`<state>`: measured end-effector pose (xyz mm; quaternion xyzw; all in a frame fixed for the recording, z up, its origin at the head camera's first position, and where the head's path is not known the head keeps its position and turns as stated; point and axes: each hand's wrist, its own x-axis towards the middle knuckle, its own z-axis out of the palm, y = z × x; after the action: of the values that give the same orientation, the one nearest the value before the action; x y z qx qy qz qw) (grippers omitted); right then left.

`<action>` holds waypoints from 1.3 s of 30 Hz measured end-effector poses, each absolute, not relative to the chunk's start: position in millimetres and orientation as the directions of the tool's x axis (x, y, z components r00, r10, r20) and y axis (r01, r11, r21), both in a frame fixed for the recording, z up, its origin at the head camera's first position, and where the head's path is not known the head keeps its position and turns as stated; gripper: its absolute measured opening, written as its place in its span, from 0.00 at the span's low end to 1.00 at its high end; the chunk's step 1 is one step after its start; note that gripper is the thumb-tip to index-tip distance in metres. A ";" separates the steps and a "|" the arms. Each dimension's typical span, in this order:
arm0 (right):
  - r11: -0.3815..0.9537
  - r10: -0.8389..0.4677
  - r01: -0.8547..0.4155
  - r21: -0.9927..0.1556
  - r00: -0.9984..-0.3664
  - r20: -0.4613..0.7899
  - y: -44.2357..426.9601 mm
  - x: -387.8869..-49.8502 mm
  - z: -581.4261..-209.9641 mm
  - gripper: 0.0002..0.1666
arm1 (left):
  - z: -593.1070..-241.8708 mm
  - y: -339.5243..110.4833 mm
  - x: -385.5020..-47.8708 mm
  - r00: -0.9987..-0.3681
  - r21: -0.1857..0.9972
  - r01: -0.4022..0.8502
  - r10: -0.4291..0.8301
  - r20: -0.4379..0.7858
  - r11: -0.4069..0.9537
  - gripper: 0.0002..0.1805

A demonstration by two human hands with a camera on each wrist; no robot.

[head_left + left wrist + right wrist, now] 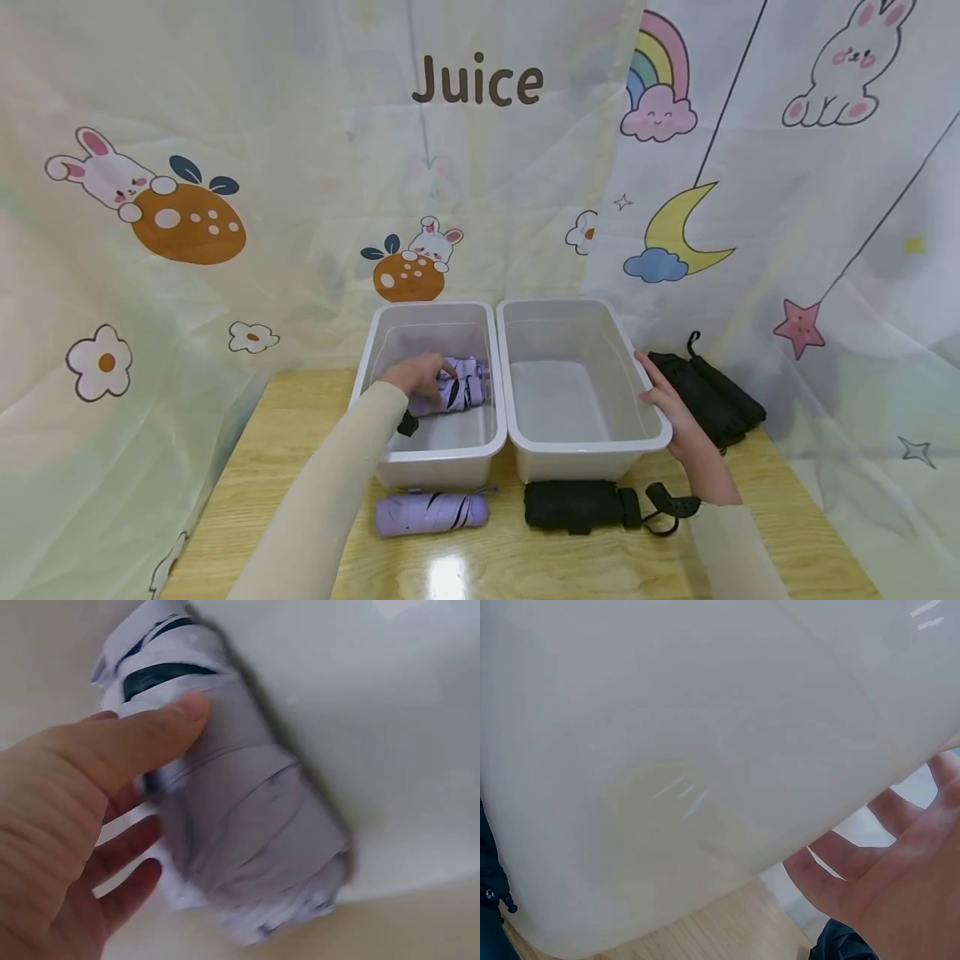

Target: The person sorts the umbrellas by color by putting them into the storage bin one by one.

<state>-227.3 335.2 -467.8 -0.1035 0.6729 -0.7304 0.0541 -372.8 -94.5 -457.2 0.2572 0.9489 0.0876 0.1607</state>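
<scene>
In the head view my left hand (420,375) reaches into the left white bin (429,456) and holds a folded purple umbrella (468,387). The left wrist view shows the thumb across the umbrella's loosely bundled cloth (240,817), with the fingers along its side. The umbrella has dark streaks, and a black end piece (407,424) shows below my wrist. My right hand (675,417) grips the right edge of the right white bin (592,460). Fingers (840,855) lie against that bin's side in the right wrist view.
A rolled purple umbrella (431,513) lies before the left bin. Before the right bin lies a black umbrella (573,505) with a hooked handle (671,502), close to my right forearm. Another black umbrella (708,396) is right of the bins. A printed curtain (300,208) hangs behind the wooden table (292,417).
</scene>
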 end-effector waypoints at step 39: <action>-0.115 -0.244 -0.054 -0.992 -0.966 0.081 334.5 -227.3 -466.9 0.40 | -362.3 -180.1 -182.3 -0.452 0.110 0.870 0.686 0.570 0.481 0.21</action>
<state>-227.3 334.5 -466.9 -0.1126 0.6621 -0.7381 0.0643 -182.3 -180.1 -362.3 0.4694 0.8288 0.1975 -0.2319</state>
